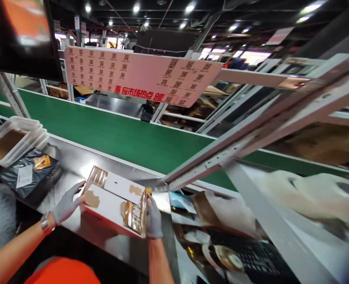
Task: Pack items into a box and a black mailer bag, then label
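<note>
A white cardboard box (112,201) with a red side is held between my two gloved hands above the metal worktop (64,189). Brown packing tape covers its two ends, and torn brown patches mark its top. My left hand (66,205), in a grey glove, grips the box's left end with the thumb on the near corner. On the right end, my right hand (153,217) has its fingers behind the box edge, partly hidden. A small orange-yellow thing shows just past the right fingers; I cannot make out what it is.
A black-wrapped parcel (29,171) with a white label lies left, beside stacked white baskets (13,138). Beyond the worktop runs a green conveyor belt (103,126), under a pink board (139,75) of printed codes. To the right are a white metal post (198,165), tape rolls and a keyboard (260,256).
</note>
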Tool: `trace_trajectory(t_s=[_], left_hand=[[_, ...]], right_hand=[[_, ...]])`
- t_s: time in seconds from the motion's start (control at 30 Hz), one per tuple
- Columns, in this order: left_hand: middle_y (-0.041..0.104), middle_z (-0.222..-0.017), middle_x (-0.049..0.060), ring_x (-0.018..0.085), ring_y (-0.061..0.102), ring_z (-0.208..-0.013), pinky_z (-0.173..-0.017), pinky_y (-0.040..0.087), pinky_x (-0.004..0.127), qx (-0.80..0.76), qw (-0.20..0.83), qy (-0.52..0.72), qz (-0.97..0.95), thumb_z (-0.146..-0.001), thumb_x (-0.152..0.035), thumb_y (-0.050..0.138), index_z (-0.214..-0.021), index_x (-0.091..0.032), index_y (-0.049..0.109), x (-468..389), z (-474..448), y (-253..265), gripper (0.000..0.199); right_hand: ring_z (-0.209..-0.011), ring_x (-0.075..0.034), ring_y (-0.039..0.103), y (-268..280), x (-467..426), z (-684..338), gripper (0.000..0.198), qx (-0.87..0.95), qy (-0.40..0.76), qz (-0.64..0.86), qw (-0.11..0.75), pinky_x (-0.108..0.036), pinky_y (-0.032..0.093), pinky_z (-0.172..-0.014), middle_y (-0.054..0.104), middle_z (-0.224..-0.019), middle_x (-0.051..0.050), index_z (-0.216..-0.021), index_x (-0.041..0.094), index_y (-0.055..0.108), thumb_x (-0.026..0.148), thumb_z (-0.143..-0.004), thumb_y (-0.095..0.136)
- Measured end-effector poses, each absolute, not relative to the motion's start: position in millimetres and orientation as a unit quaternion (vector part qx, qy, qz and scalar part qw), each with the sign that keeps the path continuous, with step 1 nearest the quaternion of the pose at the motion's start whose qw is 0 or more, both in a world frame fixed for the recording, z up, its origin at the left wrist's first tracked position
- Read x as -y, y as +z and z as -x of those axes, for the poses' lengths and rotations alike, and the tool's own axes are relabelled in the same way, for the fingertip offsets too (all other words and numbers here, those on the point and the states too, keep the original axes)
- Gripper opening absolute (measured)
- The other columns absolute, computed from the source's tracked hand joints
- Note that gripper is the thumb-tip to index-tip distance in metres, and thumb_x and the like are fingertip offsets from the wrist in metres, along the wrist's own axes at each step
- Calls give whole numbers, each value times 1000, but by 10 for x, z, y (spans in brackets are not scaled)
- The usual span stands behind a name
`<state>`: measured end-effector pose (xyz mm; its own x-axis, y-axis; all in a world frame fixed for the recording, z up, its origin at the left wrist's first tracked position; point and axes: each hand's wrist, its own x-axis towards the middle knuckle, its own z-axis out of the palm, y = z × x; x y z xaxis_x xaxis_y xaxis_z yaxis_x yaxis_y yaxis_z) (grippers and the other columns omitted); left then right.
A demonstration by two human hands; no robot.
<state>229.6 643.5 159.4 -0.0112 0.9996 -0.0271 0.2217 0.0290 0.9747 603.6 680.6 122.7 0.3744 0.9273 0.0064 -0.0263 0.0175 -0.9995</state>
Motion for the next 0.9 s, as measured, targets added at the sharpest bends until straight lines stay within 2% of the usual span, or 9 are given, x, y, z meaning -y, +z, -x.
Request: trace_trajectory(t_s=[0.1,0.17,0.27,0.33,0.5,0.6,0.7,0.8,0.9], left_hand=[[63,-168,17,40,57,-157,-135,42,58,-515,411,424,-621,-100,-54,71,-158,-22,68,-6704,-2252,1941,66],[65,-166,14,38,53,-160,-139,35,57,-428,371,382,-730,-102,-38,67,-154,-25,71,-6988,-2348,2183,54],[77,-146,15,39,60,-148,-131,43,59,-266,310,269,-872,-93,-18,65,-133,-26,80,-7407,-2530,2386,43],[79,-131,17,40,64,-133,-119,49,58,-206,259,225,-917,-89,-14,64,-120,-24,81,-7604,-2614,2399,36],[72,-98,12,31,61,-96,-109,46,53,-104,180,205,-956,-95,-26,65,-91,-23,76,-7878,-2730,2303,11],[65,-83,8,27,53,-84,-104,45,51,-76,201,213,-953,-94,-38,68,-72,-24,66,-8005,-2810,2297,27],[58,-75,6,25,47,-78,-101,44,49,-73,279,261,-921,-97,-48,62,-63,-25,59,-8085,-2855,2329,41],[53,-73,5,25,44,-77,-98,45,49,-97,347,335,-871,-98,-60,55,-60,-26,54,-8082,-2833,2377,51],[47,-70,5,26,41,-79,-92,45,49,-155,366,418,-817,-97,-72,49,-57,-28,43,-8021,-2742,2405,60]], right_hand=[[-151,-38,63,1469,-6602,-6169,65,475,380,561,562,-59,45,-132,72,-156,-17,-140,24,77,68,-92,77],[-163,-39,51,1644,-6453,-6131,61,595,328,543,493,-63,38,-137,59,-171,-16,-148,28,72,59,-95,78],[-171,-45,37,1799,-6320,-5946,70,727,216,541,363,-72,32,-139,50,-178,-15,-154,31,70,52,-89,86],[-170,-47,38,1826,-6288,-5828,74,745,163,570,304,-74,36,-136,52,-176,-18,-156,28,69,50,-87,87],[-163,-43,51,1891,-6203,-5732,64,719,101,635,265,-62,52,-130,53,-174,-23,-151,18,71,41,-92,78],[-151,-37,66,1957,-6121,-5761,54,719,81,643,252,-53,59,-125,64,-166,-20,-142,18,78,27,-90,69],[-136,-31,77,1964,-6037,-5818,52,691,85,673,250,-48,64,-118,74,-156,-14,-138,22,82,23,-91,59],[-137,-30,77,1926,-5963,-5864,54,655,111,693,281,-51,62,-121,78,-149,-11,-141,24,83,28,-95,54],[-139,-33,76,1890,-5898,-5872,51,598,154,699,360,-53,58,-125,82,-142,-11,-135,22,86,37,-96,57]])
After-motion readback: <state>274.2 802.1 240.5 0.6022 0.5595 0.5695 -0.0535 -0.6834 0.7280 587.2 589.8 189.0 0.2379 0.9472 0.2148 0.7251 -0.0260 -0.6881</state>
